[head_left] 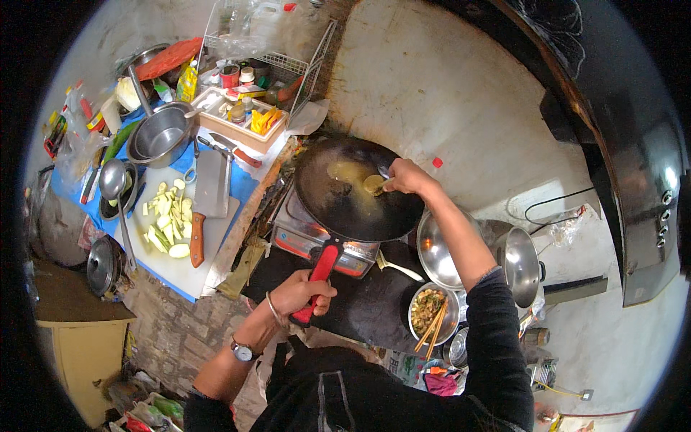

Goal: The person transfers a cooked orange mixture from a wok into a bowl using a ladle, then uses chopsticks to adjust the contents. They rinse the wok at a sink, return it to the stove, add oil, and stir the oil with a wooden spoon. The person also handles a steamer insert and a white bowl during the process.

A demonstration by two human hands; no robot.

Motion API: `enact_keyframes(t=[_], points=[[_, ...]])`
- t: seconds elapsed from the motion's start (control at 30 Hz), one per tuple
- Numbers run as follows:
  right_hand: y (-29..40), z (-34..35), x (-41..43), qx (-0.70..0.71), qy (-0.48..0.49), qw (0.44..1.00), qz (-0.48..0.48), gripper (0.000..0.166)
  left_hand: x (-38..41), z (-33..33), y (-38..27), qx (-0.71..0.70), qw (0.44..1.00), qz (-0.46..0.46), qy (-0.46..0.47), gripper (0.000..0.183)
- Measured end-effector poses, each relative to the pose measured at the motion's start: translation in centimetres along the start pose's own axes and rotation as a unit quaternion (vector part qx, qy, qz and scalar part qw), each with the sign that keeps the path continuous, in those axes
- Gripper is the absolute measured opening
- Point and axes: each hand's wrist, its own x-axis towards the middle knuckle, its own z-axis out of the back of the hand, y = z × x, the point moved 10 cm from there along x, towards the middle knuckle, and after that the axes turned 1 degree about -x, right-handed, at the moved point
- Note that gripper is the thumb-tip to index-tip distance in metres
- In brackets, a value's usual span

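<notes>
My left hand point(305, 293) grips the red and black handle point(325, 264) of a dark wok point(329, 208), which sits tilted on a portable stove point(307, 237). Over the wok's right side, my right hand point(408, 177) has its fingers closed around a small round tan utensil or scrubber point(372, 184); its exact kind is unclear. A yellowish shallow liquid point(348, 171) lies in the wok near it. In front of the stove is a pale-handled brush point(399, 267). A steel bowl of chopped food point(429, 308) with wooden chopsticks point(432, 329) stands nearer me.
At left, a white cutting board point(162, 229) bears cut pale-green vegetable pieces point(170, 216) and a cleaver point(211, 183). A ladle point(113, 181), saucepan point(162, 135) and seasoning box point(264, 137) crowd that table. Steel bowls point(442, 248) stand by my right arm; a range hood point(642, 216) overhangs the right.
</notes>
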Motion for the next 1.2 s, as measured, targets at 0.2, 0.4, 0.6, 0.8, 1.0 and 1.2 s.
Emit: enact_keyframes(t=[0.2, 0.4, 0.6, 0.8, 1.0, 1.2], points=[[-0.7, 0.3, -3.3, -0.012, 0.023, 0.998, 0.051, 0.024, 1.8, -1.4, 3.0, -0.070, 0.996, -0.009, 0.050, 0.011], [-0.7, 0.8, -9.3, 0.016, 0.018, 0.999, 0.026, 0.022, 6.3, -0.1, 6.5, -0.021, 0.995, -0.083, 0.043, 0.015], [-1.7, 1.6, -14.5, 0.140, -0.107, 0.984, 0.021, 0.027, 3.3, 3.0, 3.8, 0.234, 0.960, -0.124, -0.096, 0.019], [-1.7, -1.5, -19.4, 0.306, -0.229, 0.924, -0.019, 0.026, -5.3, 4.0, 1.7, 0.231, 0.970, -0.053, -0.049, 0.015], [1.0, -5.6, -27.0, 0.457, -0.278, 0.843, -0.054, 0.024, -13.4, 2.0, 5.2, 0.192, 0.981, 0.026, 0.019, 0.011], [2.1, -9.4, -40.0, 0.456, -0.330, 0.816, -0.129, 0.029, -16.9, -1.1, 13.9, 0.155, 0.977, 0.098, 0.109, 0.015]])
